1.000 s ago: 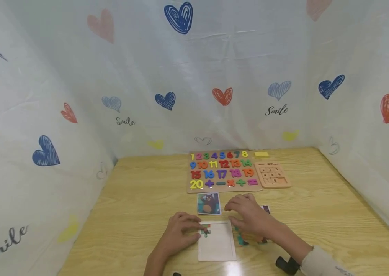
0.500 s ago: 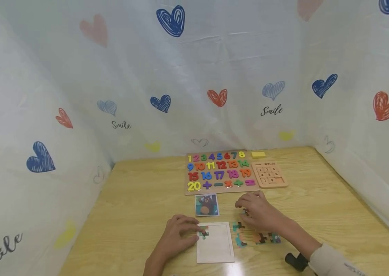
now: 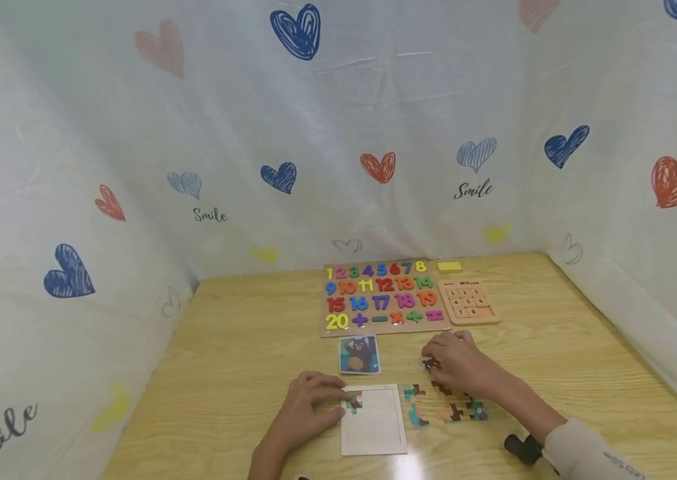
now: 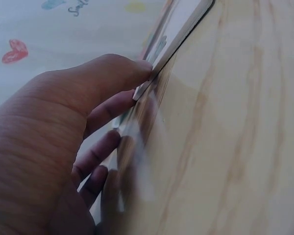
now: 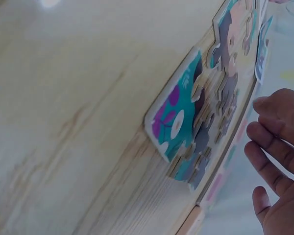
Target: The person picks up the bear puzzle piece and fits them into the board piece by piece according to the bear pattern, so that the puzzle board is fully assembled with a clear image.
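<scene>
My left hand (image 3: 314, 407) rests at the left edge of a white square puzzle tray (image 3: 374, 433), its index fingertip by a small green and brown jigsaw piece (image 3: 353, 401) in the tray's upper left corner. In the left wrist view, thumb and index fingertips touch the tray's rim (image 4: 179, 41). My right hand (image 3: 461, 363) hovers over loose jigsaw pieces, fingertips close to a dark brown piece (image 3: 431, 363) that they partly hide. The right wrist view has its fingers (image 5: 272, 142) loosely bent and apart. A teal corner piece with purple flowers (image 5: 174, 112) lies nearby.
Beyond the tray lies a bear picture card (image 3: 359, 355). Further back are a coloured number board (image 3: 383, 327), a wooden sliding number puzzle (image 3: 472, 319) and a yellow block (image 3: 449, 267). More loose pieces (image 3: 416, 417) lie right of the tray. A black object (image 3: 522, 449) is by the right sleeve.
My right hand has moved right, away from beside the card and tray, uncovering several loose pieces. My left hand has stayed at the tray's edge.
</scene>
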Action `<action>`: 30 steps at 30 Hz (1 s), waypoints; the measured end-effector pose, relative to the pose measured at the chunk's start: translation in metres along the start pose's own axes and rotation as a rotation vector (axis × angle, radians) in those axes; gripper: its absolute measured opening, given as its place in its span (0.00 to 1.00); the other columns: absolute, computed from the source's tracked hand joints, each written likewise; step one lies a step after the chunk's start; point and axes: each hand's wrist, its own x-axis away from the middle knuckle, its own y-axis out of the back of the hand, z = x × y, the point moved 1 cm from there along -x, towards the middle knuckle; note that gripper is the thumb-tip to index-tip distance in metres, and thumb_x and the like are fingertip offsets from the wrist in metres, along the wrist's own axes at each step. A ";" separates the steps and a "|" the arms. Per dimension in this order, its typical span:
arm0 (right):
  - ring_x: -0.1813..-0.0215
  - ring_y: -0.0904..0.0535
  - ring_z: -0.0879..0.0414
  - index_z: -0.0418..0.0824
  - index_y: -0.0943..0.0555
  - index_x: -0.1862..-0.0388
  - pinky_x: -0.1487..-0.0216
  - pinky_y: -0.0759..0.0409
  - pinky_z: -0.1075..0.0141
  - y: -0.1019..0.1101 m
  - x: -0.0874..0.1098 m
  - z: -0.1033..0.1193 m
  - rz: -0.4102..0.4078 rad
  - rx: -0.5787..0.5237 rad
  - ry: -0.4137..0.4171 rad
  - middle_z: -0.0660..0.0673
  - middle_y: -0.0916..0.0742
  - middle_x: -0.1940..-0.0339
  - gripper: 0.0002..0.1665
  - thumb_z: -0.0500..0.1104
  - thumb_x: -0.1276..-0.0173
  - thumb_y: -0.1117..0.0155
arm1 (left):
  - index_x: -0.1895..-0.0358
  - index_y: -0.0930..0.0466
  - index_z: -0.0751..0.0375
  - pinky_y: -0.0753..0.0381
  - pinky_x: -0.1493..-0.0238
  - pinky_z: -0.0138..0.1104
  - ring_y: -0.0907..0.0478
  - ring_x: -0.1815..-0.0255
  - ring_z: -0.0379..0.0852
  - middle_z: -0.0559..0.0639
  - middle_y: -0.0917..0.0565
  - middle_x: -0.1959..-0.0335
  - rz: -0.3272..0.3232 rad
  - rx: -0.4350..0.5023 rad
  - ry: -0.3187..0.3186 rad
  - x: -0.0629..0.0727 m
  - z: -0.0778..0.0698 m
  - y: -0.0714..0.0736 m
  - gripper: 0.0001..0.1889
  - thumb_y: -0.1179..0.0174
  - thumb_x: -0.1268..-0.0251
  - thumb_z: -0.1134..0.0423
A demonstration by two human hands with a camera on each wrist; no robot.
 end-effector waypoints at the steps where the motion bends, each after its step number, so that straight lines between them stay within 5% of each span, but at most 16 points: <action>1: 0.56 0.21 0.56 0.46 0.14 0.61 0.55 0.34 0.50 0.000 0.001 -0.001 -0.002 -0.003 0.010 0.52 0.14 0.61 0.09 0.38 0.41 0.25 | 0.57 0.10 0.36 0.34 0.45 0.50 0.30 0.44 0.42 0.33 0.17 0.48 0.004 0.000 0.005 0.000 0.000 0.000 0.10 0.30 0.40 0.55; 10: 0.55 0.23 0.56 0.44 0.14 0.57 0.58 0.40 0.56 -0.003 -0.002 -0.011 0.017 -0.041 0.050 0.51 0.14 0.59 0.11 0.39 0.38 0.26 | 0.56 0.10 0.37 0.36 0.44 0.53 0.30 0.42 0.45 0.35 0.18 0.47 0.005 0.006 0.037 0.002 -0.001 0.004 0.10 0.30 0.40 0.56; 30: 0.55 0.23 0.54 0.47 0.14 0.56 0.60 0.43 0.57 -0.004 0.002 -0.024 0.061 0.002 0.067 0.52 0.16 0.59 0.17 0.31 0.43 0.30 | 0.55 0.11 0.37 0.35 0.43 0.51 0.31 0.41 0.44 0.35 0.18 0.46 0.020 -0.007 -0.001 0.000 -0.001 0.000 0.10 0.30 0.40 0.55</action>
